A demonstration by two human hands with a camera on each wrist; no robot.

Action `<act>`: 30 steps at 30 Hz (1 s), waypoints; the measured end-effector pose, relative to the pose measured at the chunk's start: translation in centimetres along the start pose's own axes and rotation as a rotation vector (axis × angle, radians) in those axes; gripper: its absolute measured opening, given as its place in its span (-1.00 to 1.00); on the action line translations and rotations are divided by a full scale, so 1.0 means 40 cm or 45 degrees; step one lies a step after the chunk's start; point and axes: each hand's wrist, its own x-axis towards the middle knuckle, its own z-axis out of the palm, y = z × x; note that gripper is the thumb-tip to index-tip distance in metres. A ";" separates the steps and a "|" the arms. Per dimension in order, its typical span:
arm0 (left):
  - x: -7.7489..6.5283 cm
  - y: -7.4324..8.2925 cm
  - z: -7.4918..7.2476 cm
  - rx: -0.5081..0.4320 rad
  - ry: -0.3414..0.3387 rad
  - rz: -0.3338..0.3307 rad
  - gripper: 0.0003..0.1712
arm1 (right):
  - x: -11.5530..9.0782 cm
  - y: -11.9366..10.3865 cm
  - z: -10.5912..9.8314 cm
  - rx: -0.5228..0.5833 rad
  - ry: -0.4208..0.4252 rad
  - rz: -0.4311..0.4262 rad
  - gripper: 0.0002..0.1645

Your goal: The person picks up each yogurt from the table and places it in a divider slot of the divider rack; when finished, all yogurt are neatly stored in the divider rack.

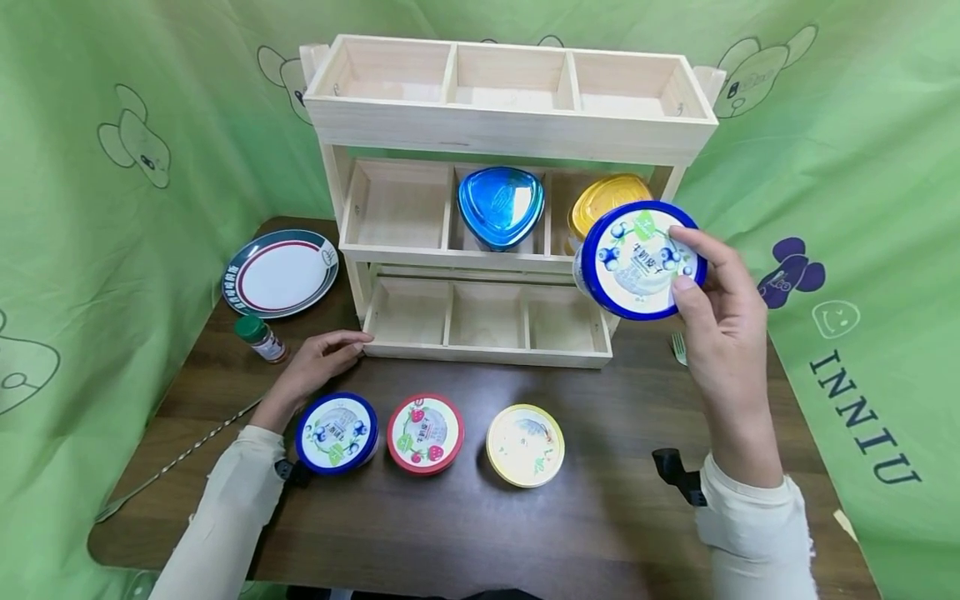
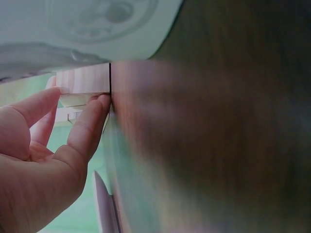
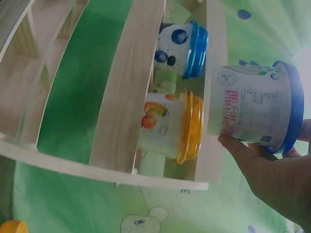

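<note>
My right hand [image 1: 723,321] holds a tub with a blue lid and blueberry print [image 1: 637,260] in front of the right end of the wooden shelf [image 1: 510,133]; its lid faces the head camera. In the right wrist view, fingers lie along the tub's white side [image 3: 248,107]. My left hand [image 1: 318,367] pinches the bottom tier's front left corner [image 2: 85,77] between thumb and fingers. On the middle tier, a shiny blue-lidded tub [image 1: 501,207] sits in the centre compartment and a yellow-lidded tub [image 1: 603,200] in the right one, partly hidden by the held tub.
On the table stand another blue-lidded tub [image 1: 337,433], a red-lidded tub [image 1: 426,433] and a pale yellow-lidded tub [image 1: 525,446]. An oval plate [image 1: 281,273], a green-capped jar [image 1: 260,337] and a long twisted-handled utensil [image 1: 183,454] lie left; a fork [image 1: 679,348] lies right.
</note>
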 end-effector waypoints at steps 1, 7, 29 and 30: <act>-0.001 0.000 0.000 0.005 0.000 -0.005 -0.51 | 0.000 -0.002 0.004 -0.004 -0.008 0.009 -0.49; -0.001 0.000 -0.001 0.014 -0.006 -0.012 -0.50 | 0.001 -0.007 0.033 -0.010 -0.044 0.018 -0.50; 0.000 -0.002 0.000 0.006 0.009 0.027 -0.53 | 0.018 0.015 0.142 -0.079 -0.277 0.020 -0.49; -0.001 0.000 0.001 0.003 0.007 0.029 -0.53 | 0.018 0.018 0.146 -0.089 -0.288 0.023 -0.49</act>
